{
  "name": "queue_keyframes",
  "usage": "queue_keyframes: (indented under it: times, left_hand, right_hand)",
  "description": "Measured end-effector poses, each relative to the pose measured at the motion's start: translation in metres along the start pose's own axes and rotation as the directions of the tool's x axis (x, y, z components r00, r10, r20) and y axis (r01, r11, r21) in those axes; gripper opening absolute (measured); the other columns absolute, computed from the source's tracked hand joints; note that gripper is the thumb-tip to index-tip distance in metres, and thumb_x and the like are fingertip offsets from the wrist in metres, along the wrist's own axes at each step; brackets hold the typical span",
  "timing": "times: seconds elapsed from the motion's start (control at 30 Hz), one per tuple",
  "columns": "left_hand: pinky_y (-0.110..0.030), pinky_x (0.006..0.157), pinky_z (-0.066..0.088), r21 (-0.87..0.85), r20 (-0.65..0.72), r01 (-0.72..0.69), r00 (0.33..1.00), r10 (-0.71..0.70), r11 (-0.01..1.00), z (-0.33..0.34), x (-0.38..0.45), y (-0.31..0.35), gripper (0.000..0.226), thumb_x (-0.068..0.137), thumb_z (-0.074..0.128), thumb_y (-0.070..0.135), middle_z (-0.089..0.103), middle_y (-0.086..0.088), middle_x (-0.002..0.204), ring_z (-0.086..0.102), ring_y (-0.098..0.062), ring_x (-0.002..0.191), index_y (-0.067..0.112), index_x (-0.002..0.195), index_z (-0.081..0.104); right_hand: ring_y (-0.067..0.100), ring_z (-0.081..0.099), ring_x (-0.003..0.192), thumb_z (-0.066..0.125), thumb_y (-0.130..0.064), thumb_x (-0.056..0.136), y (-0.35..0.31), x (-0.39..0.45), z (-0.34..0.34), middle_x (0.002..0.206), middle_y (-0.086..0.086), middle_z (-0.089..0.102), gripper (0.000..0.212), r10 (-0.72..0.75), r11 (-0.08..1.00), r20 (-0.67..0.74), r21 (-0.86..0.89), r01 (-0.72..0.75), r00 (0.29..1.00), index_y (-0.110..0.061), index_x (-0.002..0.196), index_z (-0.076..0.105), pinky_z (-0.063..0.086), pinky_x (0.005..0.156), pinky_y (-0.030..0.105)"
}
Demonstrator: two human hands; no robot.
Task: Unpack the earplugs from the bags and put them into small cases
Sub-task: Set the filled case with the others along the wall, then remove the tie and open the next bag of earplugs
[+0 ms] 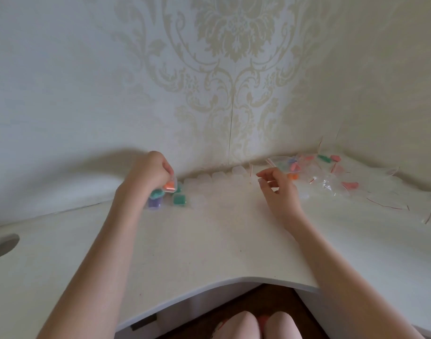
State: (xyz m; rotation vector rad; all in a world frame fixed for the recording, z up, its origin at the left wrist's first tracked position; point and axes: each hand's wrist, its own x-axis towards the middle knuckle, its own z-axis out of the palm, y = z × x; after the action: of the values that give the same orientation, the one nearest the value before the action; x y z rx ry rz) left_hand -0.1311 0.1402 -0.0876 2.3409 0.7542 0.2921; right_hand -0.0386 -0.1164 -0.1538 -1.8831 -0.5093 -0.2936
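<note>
My left hand grips a small clear case with orange earplugs, held just over a cluster of filled cases: a green one, a purple one and a teal one. A row of empty translucent cases lines the wall. My right hand hovers over the desk with loosely curled fingers and holds nothing. Behind it lies a pile of clear zip bags with coloured earplugs. An orange earplug shows just past my fingers.
The white desk has a curved front edge and a round cable hole at far left. Patterned wallpaper rises behind. Empty bags with red strips spread to the right. My knees show below the desk.
</note>
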Motion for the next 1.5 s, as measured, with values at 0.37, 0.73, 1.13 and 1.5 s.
queue_keyframes:
  times: [0.37, 0.73, 1.13, 1.5]
  left_hand:
    - [-0.034, 0.053, 0.054, -0.080, -0.164, -0.132, 0.979, 0.118, 0.988, 0.023, -0.007, -0.013, 0.031, 0.079, 0.049, -0.007, 0.061, 0.001, 0.098, 0.066, -0.025, 0.070, 0.018, 0.092, 0.063]
    - [-0.037, 0.081, 0.052, -0.023, -0.159, -0.439, 0.888, 0.431, 0.898, 0.068, -0.016, 0.042, 0.018, 0.081, 0.058, 0.006, 0.071, -0.002, 0.091, 0.066, -0.023, 0.092, 0.017, 0.090, 0.070]
    - [-0.033, 0.111, 0.026, 0.167, 0.264, -0.746, 0.663, 0.700, 0.644, 0.162, -0.047, 0.110, 0.051, 0.094, 0.055, 0.026, 0.035, -0.007, 0.151, 0.033, -0.026, 0.137, 0.015, 0.142, 0.042]
    - [-0.032, 0.105, 0.029, 0.128, 0.201, -0.765, 0.643, 0.739, 0.631, 0.188, -0.044, 0.110, 0.041, 0.096, 0.047, 0.022, 0.054, -0.008, 0.135, 0.042, -0.024, 0.129, 0.018, 0.137, 0.049]
  right_hand:
    - [0.026, 0.040, 0.120, 0.050, -0.017, 0.091, 0.008, 0.003, -0.010, 0.119, 0.003, 0.059, 0.025, 0.025, 0.807, -0.158, -0.579, -0.113, 0.987, -0.022, 0.115, 0.056, 0.027, 0.089, 0.035]
    - [0.030, 0.047, 0.112, 0.066, -0.024, 0.086, 0.023, 0.009, -0.032, 0.115, 0.006, 0.058, 0.040, 0.226, 0.889, -0.161, -0.368, -0.271, 0.961, -0.021, 0.124, 0.055, 0.038, 0.086, 0.034]
    - [0.032, 0.039, 0.123, 0.050, -0.015, 0.092, 0.042, 0.014, -0.077, 0.137, 0.006, 0.050, 0.036, 0.377, 0.599, -0.329, -0.626, -0.499, 0.866, -0.027, 0.123, 0.061, 0.036, 0.093, 0.038]
    - [0.040, 0.043, 0.120, 0.054, -0.001, 0.083, 0.048, 0.045, -0.159, 0.137, 0.021, 0.047, 0.044, 0.189, 0.659, -0.524, -0.559, -0.503, 0.830, -0.004, 0.127, 0.057, 0.033, 0.096, 0.036]
